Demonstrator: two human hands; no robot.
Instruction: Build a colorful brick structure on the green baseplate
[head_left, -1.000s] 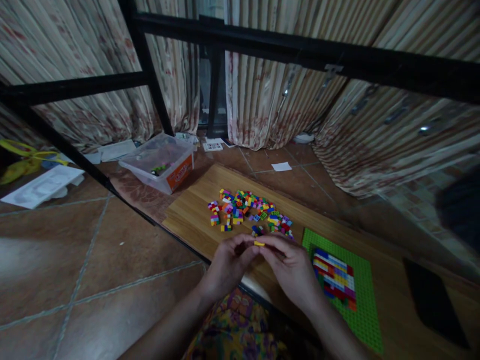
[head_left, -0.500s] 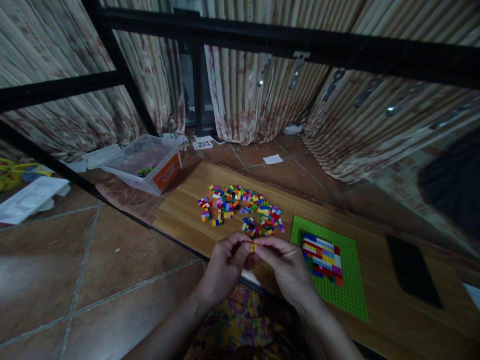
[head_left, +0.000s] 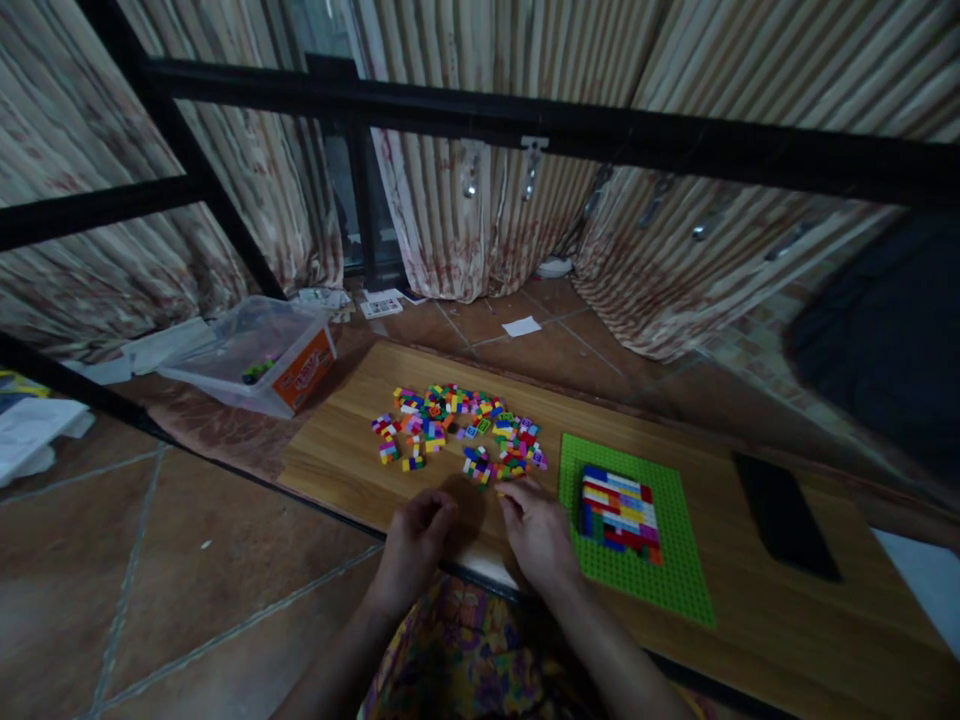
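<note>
My left hand [head_left: 415,540] and my right hand [head_left: 537,530] hover over the near edge of a wooden board [head_left: 337,460], a short gap between them. Both have their fingers curled in; whatever they hold is hidden. A pile of small coloured bricks [head_left: 457,430] lies on the board just beyond my fingertips. To the right of my right hand lies a green baseplate [head_left: 679,570] with a block of coloured brick rows [head_left: 619,508] pressed onto it.
A black phone [head_left: 784,515] lies on the board right of the baseplate. A clear plastic box [head_left: 255,355] with an orange label stands on the tiled floor at the left. Black metal bars [head_left: 525,110] cross in front of striped curtains. A dark bundle [head_left: 885,330] sits far right.
My hands, pinching a small yellow brick together before, have come apart and dropped toward the board's near edge; the yellow brick no longer shows. The view has shifted right.
</note>
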